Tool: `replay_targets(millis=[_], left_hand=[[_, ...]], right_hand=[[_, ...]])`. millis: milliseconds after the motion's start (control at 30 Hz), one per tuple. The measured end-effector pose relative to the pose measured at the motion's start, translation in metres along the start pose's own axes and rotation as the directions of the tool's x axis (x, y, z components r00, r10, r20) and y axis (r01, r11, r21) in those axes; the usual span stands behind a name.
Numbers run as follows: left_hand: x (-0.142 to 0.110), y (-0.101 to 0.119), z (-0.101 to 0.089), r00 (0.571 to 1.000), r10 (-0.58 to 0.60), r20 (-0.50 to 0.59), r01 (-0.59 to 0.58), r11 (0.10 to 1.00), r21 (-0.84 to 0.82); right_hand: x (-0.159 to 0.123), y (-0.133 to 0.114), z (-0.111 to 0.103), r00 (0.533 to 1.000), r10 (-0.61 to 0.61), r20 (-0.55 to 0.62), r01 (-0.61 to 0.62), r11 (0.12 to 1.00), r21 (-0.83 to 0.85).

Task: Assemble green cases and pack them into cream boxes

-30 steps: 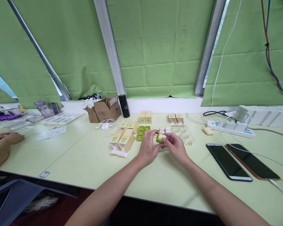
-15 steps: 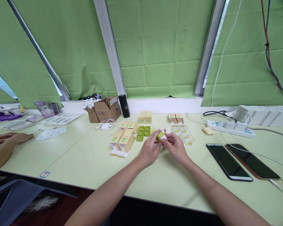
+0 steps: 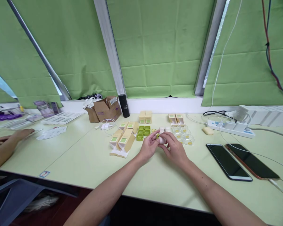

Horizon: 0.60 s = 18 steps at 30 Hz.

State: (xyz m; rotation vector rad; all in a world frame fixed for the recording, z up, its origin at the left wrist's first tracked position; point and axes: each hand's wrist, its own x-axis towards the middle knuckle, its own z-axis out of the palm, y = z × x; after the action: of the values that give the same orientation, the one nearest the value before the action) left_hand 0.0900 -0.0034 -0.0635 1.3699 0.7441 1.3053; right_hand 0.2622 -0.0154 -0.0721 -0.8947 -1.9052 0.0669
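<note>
A small green-and-white case (image 3: 162, 140) is held between my two hands above the table, its white side toward me and most of the green hidden by fingers. My left hand (image 3: 147, 147) pinches it from the left. The fingers of my right hand (image 3: 175, 149) close on it from the right and partly cover it. Small green square cups (image 3: 140, 137) stand in a group just left of my hands. Behind my fingers are white pieces (image 3: 167, 129) and small yellow bits (image 3: 153, 130). Clear cups with yellow centres (image 3: 188, 139) lie to the right.
Cream cartons (image 3: 126, 139) lie at left, with more cartons (image 3: 145, 117) and open cartons (image 3: 175, 120) behind. A cardboard box (image 3: 107, 110), black bottle (image 3: 124, 106) and charger (image 3: 105, 126) stand farther left. Two phones (image 3: 228, 162) and a power strip (image 3: 231, 128) are right. Another person's hand (image 3: 21, 134) works far left.
The case has turned in my hands: its white side now faces me, and the green is mostly covered. My right hand has rolled over it. The other person's hand has shifted right.
</note>
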Motion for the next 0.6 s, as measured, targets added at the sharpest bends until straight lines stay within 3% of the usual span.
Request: replay_targets(millis=[133,600], left_hand=[[0.000,0.001,0.003,0.999,-0.030,-0.018,0.029,0.999,-0.022],[-0.003,0.008,0.019,0.978,0.026,-0.209,-0.032,0.999,-0.023]], right_hand=[[0.000,-0.001,0.001,0.998,-0.058,-0.004,0.057,0.994,-0.097],[0.003,0.001,0.006,0.962,-0.264,-0.070,0.242,0.942,-0.230]])
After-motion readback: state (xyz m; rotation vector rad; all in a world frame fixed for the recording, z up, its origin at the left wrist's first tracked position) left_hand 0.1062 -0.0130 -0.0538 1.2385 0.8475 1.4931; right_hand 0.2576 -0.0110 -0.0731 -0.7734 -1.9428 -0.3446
